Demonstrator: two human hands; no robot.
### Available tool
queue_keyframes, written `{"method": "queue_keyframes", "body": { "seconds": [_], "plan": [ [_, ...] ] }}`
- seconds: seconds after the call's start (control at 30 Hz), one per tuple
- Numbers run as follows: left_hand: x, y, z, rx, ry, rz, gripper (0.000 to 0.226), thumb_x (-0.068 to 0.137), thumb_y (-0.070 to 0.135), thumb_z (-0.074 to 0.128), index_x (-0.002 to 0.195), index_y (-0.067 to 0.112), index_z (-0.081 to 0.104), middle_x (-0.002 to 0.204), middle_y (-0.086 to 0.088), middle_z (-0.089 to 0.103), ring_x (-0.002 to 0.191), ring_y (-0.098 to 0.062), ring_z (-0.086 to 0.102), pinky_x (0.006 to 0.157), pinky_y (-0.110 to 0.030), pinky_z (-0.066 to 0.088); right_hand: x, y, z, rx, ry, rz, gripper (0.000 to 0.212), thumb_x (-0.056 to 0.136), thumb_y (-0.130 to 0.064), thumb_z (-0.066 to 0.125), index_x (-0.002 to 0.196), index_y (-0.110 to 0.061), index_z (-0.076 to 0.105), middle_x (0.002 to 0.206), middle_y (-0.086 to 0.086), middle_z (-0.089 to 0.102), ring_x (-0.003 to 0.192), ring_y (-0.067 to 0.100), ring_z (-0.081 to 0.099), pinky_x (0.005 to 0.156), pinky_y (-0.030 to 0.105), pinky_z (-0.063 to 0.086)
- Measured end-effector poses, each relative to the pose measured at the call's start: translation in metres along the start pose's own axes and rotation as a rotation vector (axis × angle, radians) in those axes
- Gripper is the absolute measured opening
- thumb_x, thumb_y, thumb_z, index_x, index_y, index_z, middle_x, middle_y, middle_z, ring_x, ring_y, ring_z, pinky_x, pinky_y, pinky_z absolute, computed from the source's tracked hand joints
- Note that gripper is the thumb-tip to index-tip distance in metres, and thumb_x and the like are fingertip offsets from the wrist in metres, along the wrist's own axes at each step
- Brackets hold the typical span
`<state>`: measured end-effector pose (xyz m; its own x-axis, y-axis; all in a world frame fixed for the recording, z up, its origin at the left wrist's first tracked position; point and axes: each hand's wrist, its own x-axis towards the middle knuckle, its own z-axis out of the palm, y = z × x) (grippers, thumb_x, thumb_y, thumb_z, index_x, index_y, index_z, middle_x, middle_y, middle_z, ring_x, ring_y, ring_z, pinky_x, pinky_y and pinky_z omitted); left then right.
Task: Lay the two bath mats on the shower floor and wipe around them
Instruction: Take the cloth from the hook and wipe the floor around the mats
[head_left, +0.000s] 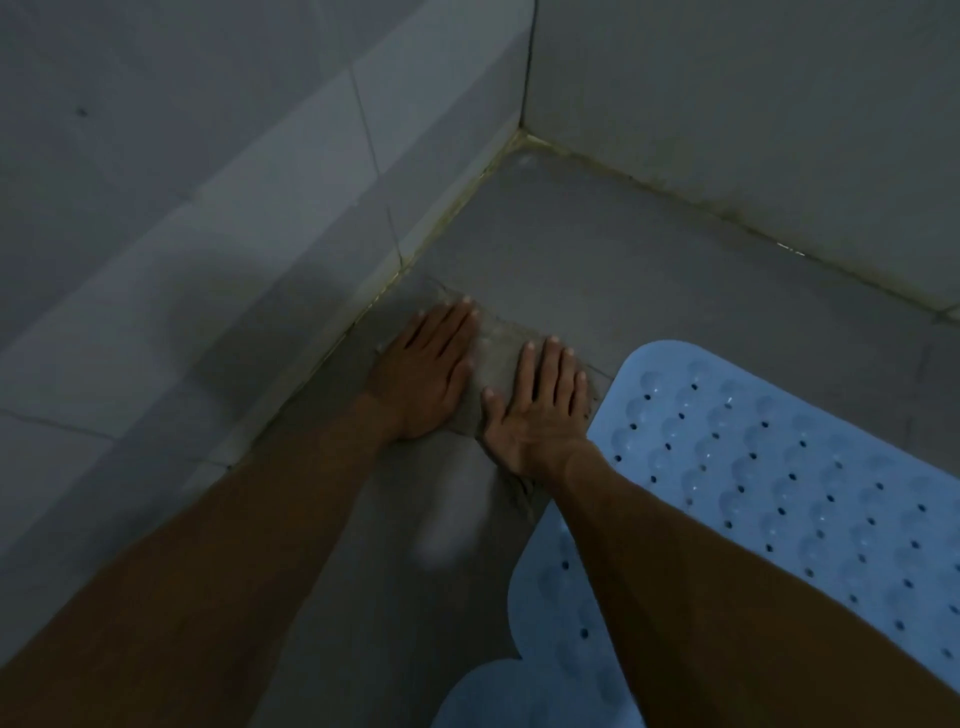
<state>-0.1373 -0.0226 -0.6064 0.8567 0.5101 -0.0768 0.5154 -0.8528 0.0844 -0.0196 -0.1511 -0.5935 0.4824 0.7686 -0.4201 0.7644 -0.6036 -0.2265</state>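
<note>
A grey cloth (496, 358) lies flat on the grey shower floor (597, 260), close to the left wall. My left hand (428, 374) and my right hand (540, 410) both press on it side by side, palms down with fingers straight. A light blue bath mat (779, 467) with bubbles and small holes lies on the floor to the right, partly under my right forearm. The rounded edge of a second blue mat (483, 691) shows at the bottom.
Tiled walls meet in a corner (522, 132) at the top, with yellowish grout along the floor joints. Bare floor stretches between the cloth and that corner. The light is dim.
</note>
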Motion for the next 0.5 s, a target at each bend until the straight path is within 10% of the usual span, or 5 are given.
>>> {"method": "queue_keyframes", "body": {
  "seconds": [0.33, 0.5],
  "plan": [
    [0.028, -0.008, -0.006, 0.022, 0.031, -0.006, 0.058, 0.102, 0.034, 0.019, 0.154, 0.009, 0.018, 0.161, -0.006, 0.014, 0.149, -0.021, 0.013, 0.120, -0.041, 0.015, 0.004, 0.001, 0.010, 0.103, 0.370, -0.104, 0.074, 0.097, -0.051, 0.036, 0.153, -0.004, 0.027, 0.159, 0.021, 0.022, 0.149, 0.036, 0.015, 0.120, 0.051, 0.014],
    [0.091, -0.009, -0.007, 0.019, 0.009, -0.005, 0.059, 0.101, 0.035, 0.017, 0.153, 0.007, 0.018, 0.161, -0.010, 0.015, 0.148, -0.025, 0.016, 0.120, -0.042, 0.014, 0.063, 0.024, -0.012, 0.086, 0.380, -0.138, 0.075, 0.095, -0.053, 0.034, 0.153, -0.005, 0.026, 0.160, 0.021, 0.021, 0.149, 0.036, 0.013, 0.121, 0.050, 0.009]
  ]
}}
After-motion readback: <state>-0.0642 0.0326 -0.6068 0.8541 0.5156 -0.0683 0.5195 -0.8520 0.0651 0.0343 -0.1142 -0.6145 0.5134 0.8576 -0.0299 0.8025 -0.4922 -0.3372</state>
